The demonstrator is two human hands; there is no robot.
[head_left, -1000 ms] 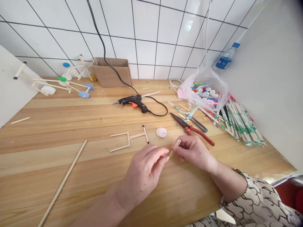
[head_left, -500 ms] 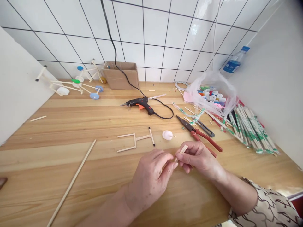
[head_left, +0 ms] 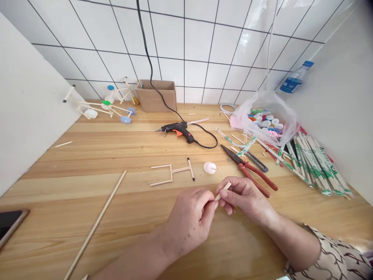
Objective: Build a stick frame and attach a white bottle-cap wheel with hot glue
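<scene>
Over the wooden table, my left hand (head_left: 194, 216) and my right hand (head_left: 244, 196) meet fingertip to fingertip. Both pinch short wooden sticks (head_left: 227, 186); how many there are is hard to make out, as fingers cover much of them. Just beyond my hands lies a small stick frame (head_left: 171, 175) with dark tips on its crossbar. To its right is a white-pink bottle-cap piece (head_left: 210, 168) with a thin stick through it. Red-handled pliers (head_left: 247, 167) rest near my right hand. A long wooden stick (head_left: 97, 221) lies left of my left hand.
A glue gun (head_left: 177, 130) lies mid-table before a cardboard box (head_left: 157, 97). Stick models with cap wheels (head_left: 106, 104) stand back left. At right are a bag of caps (head_left: 265, 120), wrapped chopsticks (head_left: 317, 163), a cutter (head_left: 256, 160) and a water bottle (head_left: 294, 79). A phone (head_left: 13, 225) sits far left.
The view has shifted left, so the table things appear farther right and more of the phone shows. Both hands keep their pinch, and the sticks between them have turned slightly.
</scene>
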